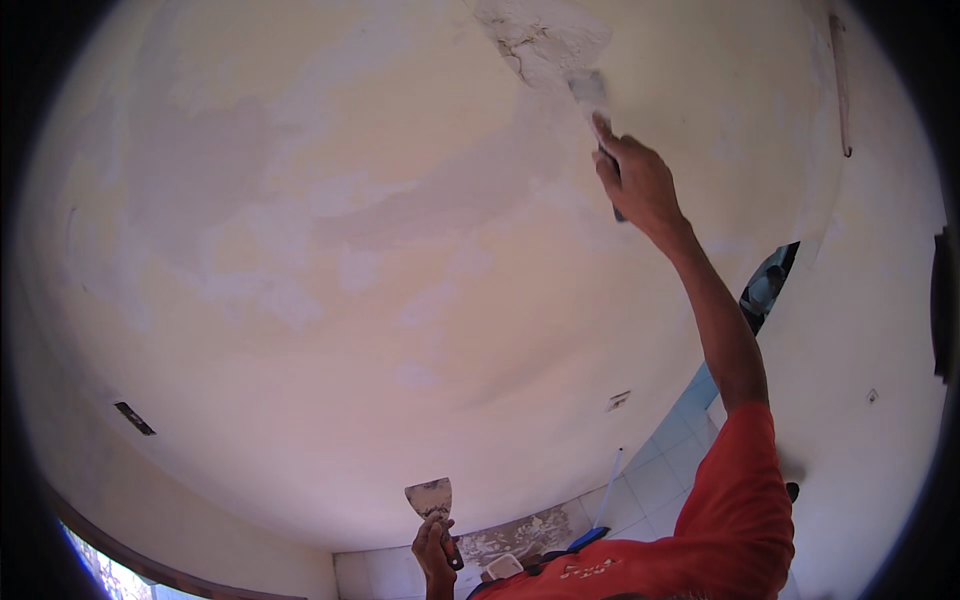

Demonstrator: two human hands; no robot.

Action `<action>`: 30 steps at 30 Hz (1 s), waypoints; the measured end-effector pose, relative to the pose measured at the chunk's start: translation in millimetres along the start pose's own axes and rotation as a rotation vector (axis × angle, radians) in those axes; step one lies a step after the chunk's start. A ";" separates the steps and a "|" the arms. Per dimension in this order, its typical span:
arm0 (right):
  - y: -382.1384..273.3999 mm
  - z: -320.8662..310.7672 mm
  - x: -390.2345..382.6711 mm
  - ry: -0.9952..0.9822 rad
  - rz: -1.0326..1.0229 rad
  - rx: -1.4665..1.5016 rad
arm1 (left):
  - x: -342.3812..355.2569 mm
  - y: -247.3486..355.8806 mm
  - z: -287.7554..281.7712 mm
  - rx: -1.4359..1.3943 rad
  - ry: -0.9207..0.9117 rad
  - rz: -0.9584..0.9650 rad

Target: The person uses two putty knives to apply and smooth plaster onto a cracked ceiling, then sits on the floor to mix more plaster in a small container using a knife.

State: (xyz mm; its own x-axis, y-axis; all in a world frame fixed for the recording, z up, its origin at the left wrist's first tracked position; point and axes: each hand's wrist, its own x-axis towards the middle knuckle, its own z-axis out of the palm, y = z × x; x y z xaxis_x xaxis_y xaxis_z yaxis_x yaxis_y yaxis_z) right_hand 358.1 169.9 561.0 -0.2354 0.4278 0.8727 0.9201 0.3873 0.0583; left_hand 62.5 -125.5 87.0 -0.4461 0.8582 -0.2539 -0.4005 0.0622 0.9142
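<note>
My right hand point(645, 185) is raised high and wrapped round the dark handle of a putty knife point(590, 92). Its blade lies against the wall point(480, 310), at the lower edge of a rough whitish patch of filler point(555, 40) with a cracked rim. Down near the lower edge, my left hand point(432, 550) grips a second, wider putty knife point(430, 497) by its handle, blade pointing up. That blade is smeared with dried material and appears apart from the wall. Pale and greyish smoothed patches point(450, 195) spread over the yellowish wall.
A dark recessed box point(135, 418) sits low on the left, a small wall outlet point(618, 401) to the right. Pale tiles point(650, 485) and a blue-ended stick point(592, 537) appear lower right. A brownish strip point(842, 90) hangs upper right; a bright window point(110, 570) is lower left.
</note>
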 end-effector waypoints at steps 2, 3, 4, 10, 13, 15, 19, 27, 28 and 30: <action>-6.1 -10.4 -16.0 -0.056 0.009 0.055 | 0.1 -1.0 2.5 -0.054 0.026 0.012; -6.7 -14.1 -19.9 -0.109 0.018 0.114 | 0.7 -1.5 1.5 -0.052 0.025 0.010; -3.3 -12.3 -16.2 -0.111 0.019 0.114 | 1.8 -2.4 -0.5 -0.021 0.021 -0.020; -11.7 -17.4 8.5 0.001 0.205 0.312 | 1.1 2.7 6.1 -0.004 0.010 0.015; -28.4 -6.9 -17.5 -0.117 0.051 0.283 | 4.6 -0.4 -5.6 0.005 0.016 0.024; -46.2 -24.9 -20.4 -0.321 0.202 0.256 | 4.2 -0.9 -8.8 0.010 0.015 0.021; -7.7 -32.4 18.2 0.163 0.064 0.273 | 3.9 -0.2 0.0 -0.015 0.004 0.058; -52.8 -11.5 -14.4 -0.066 -0.083 0.350 | 5.5 14.9 -15.1 0.063 -0.081 0.026; -47.5 -19.1 -10.8 -0.107 0.067 0.326 | 8.2 13.2 -17.3 0.086 -0.107 0.023; -51.0 -48.5 18.4 -0.127 0.234 0.261 | 9.1 14.4 -19.4 0.111 -0.138 0.021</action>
State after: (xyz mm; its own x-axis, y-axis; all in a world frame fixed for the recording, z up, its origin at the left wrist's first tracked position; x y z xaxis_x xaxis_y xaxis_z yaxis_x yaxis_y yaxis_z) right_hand 322.0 118.4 597.6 -0.0804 0.6206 0.7800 0.8466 0.4556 -0.2753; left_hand 37.1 -126.6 91.8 -0.3365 0.9210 -0.1960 -0.2986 0.0930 0.9498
